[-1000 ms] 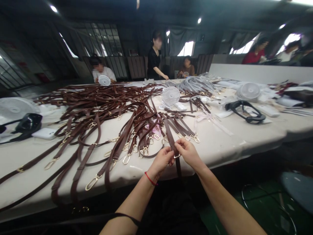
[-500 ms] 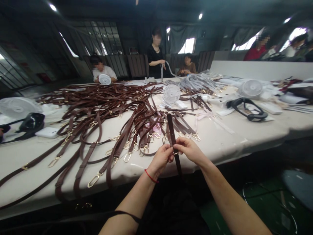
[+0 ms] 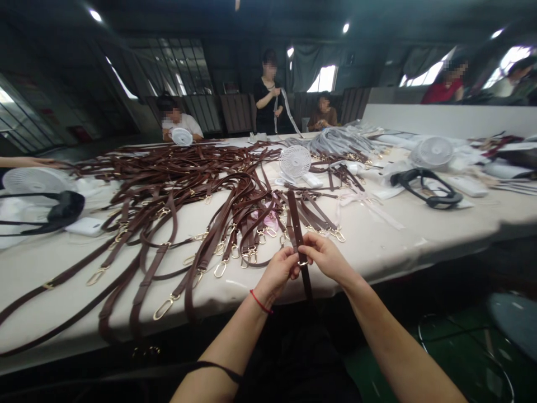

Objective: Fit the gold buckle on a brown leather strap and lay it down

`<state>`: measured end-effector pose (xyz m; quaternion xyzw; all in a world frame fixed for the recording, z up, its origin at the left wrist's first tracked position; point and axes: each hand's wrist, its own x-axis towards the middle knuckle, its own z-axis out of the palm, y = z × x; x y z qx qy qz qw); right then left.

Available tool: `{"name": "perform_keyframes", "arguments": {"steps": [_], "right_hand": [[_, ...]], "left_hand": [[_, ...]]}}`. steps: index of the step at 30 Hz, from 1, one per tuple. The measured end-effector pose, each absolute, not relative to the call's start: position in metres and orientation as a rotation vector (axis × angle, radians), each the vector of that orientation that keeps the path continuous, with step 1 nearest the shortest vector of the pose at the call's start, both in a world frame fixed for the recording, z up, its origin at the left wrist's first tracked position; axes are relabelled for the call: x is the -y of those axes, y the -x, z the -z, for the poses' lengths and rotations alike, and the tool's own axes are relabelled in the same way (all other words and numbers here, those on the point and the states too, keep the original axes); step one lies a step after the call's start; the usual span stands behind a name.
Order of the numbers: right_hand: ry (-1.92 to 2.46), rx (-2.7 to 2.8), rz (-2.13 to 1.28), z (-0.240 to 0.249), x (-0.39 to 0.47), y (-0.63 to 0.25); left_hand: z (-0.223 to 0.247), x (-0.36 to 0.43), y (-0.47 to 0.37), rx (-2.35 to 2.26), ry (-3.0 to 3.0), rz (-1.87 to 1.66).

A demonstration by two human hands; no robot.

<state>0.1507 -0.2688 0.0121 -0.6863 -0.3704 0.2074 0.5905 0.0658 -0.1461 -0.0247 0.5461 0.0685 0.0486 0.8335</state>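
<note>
Head view: both forearms are extended forward from the lower edge, wrists angled inward, hands brought together at the worktop's (image 3: 377, 246) near edge. One brown strap (image 3: 296, 226) is pinched between thumb and fingers by the left hand (image 3: 279, 272) and the right hand (image 3: 325, 254), just about at its gold buckle (image 3: 302, 263); fingertips are partly hidden, so exact finger placement can't be told. Strap's punched end is pointed away over the worktop, other end hung past the near edge. A red cord (image 3: 260, 302) is worn on the left wrist.

Counts: one strap held; a pile of brown straps (image 3: 184, 168) with gold clasps, too tangled to be counted; four white fans (image 3: 295, 162); two black headsets (image 3: 428, 188); one bundle of grey-wrapped straps (image 3: 346, 140), seemingly in plastic. Five co-workers are seen beyond, a grey strip (image 3: 288, 109) being held by the standing one (image 3: 265, 106).

Writing: any print on the white box (image 3: 85, 226) at left is too small to be read.
</note>
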Motion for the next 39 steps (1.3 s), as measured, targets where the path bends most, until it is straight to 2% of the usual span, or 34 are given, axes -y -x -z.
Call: {"name": "perform_keyframes", "arguments": {"steps": [5,11,16,22,25,33,39], "right_hand": [[1.607,0.859,-0.494,-0.009,0.272,-0.152],[1.744,0.918,-0.306,-0.004,0.271,-0.144],[1.687,0.9,-0.372,-0.002,0.27,-0.146],[1.771,0.892,-0.231,0.006,0.269,-0.15],[1.704,0.804,-0.303,0.008,0.269,-0.152],[1.453,0.63,-0.472,-0.023,0.271,-0.158],[1.476,0.633,-0.442,-0.034,0.28,-0.144]], "left_hand": [[0.031,0.145,-0.065,-0.156,-1.2,-0.086],[0.033,0.145,-0.066,-0.194,-1.205,-0.138],[0.031,0.147,-0.066,-0.204,-1.238,-0.181],[0.031,0.146,-0.064,-0.166,-1.216,-0.153],[0.03,0.147,-0.061,-0.123,-1.156,-0.089],[0.036,0.162,-0.062,-0.202,-1.271,-0.055],[0.034,0.163,-0.06,-0.115,-0.887,0.016]]}}
